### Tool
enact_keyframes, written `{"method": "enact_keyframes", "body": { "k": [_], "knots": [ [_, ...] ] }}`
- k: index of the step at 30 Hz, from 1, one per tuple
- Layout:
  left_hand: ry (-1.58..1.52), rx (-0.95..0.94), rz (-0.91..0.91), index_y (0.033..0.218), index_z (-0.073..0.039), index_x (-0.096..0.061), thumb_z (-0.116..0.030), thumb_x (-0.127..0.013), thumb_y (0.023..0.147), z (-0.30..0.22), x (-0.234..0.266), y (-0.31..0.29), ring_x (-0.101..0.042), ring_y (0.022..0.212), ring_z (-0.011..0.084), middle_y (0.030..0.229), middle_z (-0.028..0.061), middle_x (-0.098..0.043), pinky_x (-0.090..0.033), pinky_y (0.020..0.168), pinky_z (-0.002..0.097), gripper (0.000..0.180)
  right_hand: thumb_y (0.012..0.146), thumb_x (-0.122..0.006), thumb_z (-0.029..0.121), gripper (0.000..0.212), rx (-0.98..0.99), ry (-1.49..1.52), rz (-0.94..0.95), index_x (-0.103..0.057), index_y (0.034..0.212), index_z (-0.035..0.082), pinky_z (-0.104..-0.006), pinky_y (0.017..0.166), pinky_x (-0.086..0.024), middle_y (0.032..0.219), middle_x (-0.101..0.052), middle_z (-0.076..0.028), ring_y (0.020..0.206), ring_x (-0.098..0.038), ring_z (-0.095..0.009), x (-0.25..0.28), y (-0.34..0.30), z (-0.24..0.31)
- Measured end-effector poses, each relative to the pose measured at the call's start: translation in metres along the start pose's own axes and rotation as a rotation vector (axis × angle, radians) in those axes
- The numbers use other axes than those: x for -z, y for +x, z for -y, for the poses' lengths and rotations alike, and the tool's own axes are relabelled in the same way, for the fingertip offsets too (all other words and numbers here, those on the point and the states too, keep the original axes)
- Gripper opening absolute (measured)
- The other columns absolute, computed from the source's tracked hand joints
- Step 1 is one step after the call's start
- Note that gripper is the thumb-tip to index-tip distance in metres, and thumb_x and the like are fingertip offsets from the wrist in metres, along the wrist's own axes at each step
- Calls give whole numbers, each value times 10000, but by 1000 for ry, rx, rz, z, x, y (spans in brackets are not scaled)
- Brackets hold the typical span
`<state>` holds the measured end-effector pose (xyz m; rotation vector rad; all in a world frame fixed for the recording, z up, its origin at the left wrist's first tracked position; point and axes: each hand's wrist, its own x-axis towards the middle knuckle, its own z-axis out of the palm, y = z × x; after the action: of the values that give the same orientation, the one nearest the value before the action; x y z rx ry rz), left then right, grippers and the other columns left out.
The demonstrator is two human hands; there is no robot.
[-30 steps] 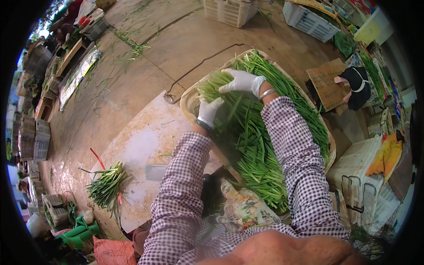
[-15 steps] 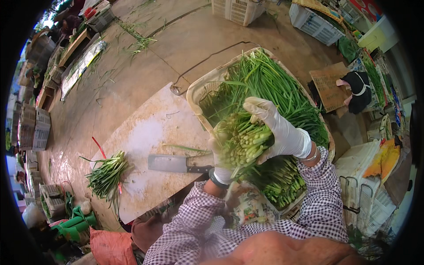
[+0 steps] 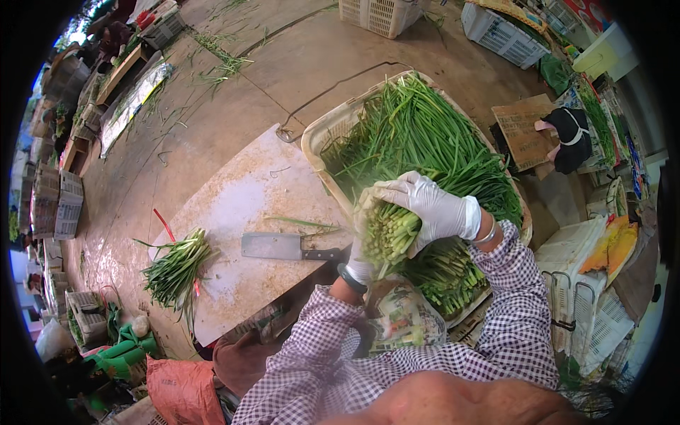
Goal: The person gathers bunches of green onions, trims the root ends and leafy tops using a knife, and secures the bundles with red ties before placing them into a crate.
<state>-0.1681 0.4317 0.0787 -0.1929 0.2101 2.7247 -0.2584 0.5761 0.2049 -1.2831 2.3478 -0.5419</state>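
Both of my hands wear white gloves and close around a thick bunch of green chives (image 3: 394,232), its pale cut stalk ends facing up toward me. My left hand (image 3: 360,263) grips it from the left, partly hidden by blur and stalks. Across the top and right side wraps my right hand (image 3: 435,209), fingers bent over the stalks. The bunch is above the near part of a cream plastic crate (image 3: 312,157) full of long chives (image 3: 443,134). A cleaver (image 3: 273,246) lies on the pale board (image 3: 234,188) beside my left hand, its black handle pointing at my wrist.
A smaller bunch of greens (image 3: 177,273) with a red tie rests at the board's left edge. A wire hook (image 3: 333,93) is by the crate's far side. Cardboard (image 3: 524,131) and stacked white crates (image 3: 574,276) stand to the right; an orange sack (image 3: 180,389) lies lower left.
My right hand has moved down and left, and its fingers have folded over the bunch. The bunch has shifted slightly, with the hands closer together. The cleaver stays on the board.
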Motion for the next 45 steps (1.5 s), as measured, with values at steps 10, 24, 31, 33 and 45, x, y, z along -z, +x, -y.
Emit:
{"method": "enact_keyframes", "body": {
  "k": [10,24,31,33,45],
  "knots": [
    [601,-187,146,1466,-95,-289,-414,-393,1007,40,0,-30,-422,1324,236,1460,116,-390,-396,1087,392,569,582,-805,548,901,130,-119,-297,-515,1292,76,-436,984,-408,1273,-566,-133,1163,-537,-342,-7,-45,42],
    [364,-446,109,1362,16,-413,-250,-455,996,16,-61,-155,-507,1242,283,1367,154,-487,-411,1069,411,455,610,-827,434,773,284,-46,-259,-581,1232,45,-402,894,-482,1109,-641,-168,1013,-620,-341,20,-23,184],
    [831,-738,22,1294,-32,-463,-462,-466,965,-104,-101,-240,-612,1072,275,1180,181,-579,-556,897,418,541,628,-798,412,811,713,-455,-475,-486,1325,140,-417,957,-413,1245,-566,-65,1114,-558,-265,4,59,292],
    [1024,-732,-325,1288,-46,-467,-429,-513,944,-120,-100,-254,-614,1053,257,1173,161,-579,-548,888,376,517,720,-700,214,665,764,-491,-432,-449,1333,154,-424,998,-379,1296,-511,-51,1159,-523,-265,-26,88,282],
    [2408,-782,-289,1325,-167,-456,-251,-870,420,-121,211,-291,-287,1378,393,1468,230,-311,-223,1152,532,999,796,-622,158,396,655,-486,-70,-530,1180,117,-423,1075,-356,1347,-507,-106,1254,-488,-294,-271,128,154]
  ]
}}
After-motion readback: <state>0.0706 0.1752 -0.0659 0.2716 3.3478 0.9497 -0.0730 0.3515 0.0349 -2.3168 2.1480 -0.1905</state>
